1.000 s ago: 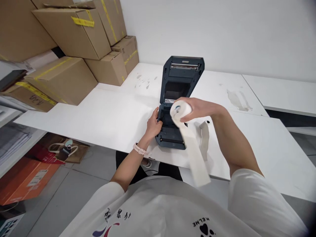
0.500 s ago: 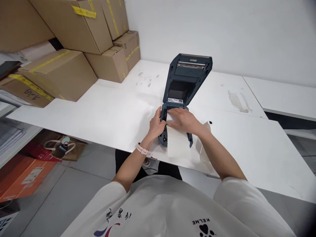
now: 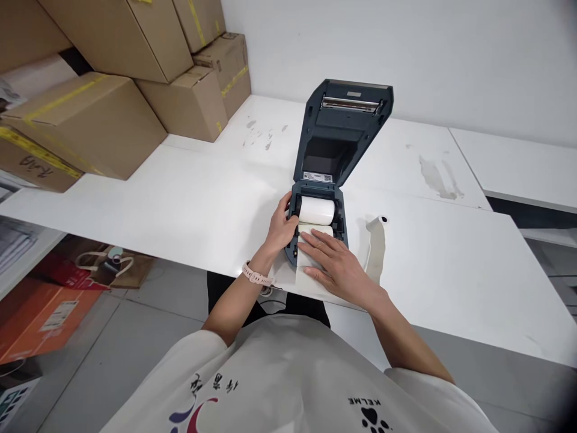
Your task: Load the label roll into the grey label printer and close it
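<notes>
A dark blue-grey label printer (image 3: 342, 141) stands on the table with its lid raised. In its bay lies a white label roll (image 3: 317, 211), whose paper strip (image 3: 307, 273) runs out over the printer's front. My left hand (image 3: 282, 228) grips the printer's left side, thumb at the inner edge and fingers outside. My right hand (image 3: 336, 264) lies flat on the strip, fingers stretched out toward the left; it covers part of the printer's front right.
A small core with a curling backing strip (image 3: 376, 246) lies right of the printer on the white table (image 3: 451, 270). Cardboard boxes (image 3: 103, 126) are stacked at the left, against the wall. Bags and an orange box (image 3: 49, 316) are on the floor at lower left.
My right hand has slid from over the roll toward me, along the strip, so the roll now shows. My left hand stays at the printer's side. The view has shifted slightly.
</notes>
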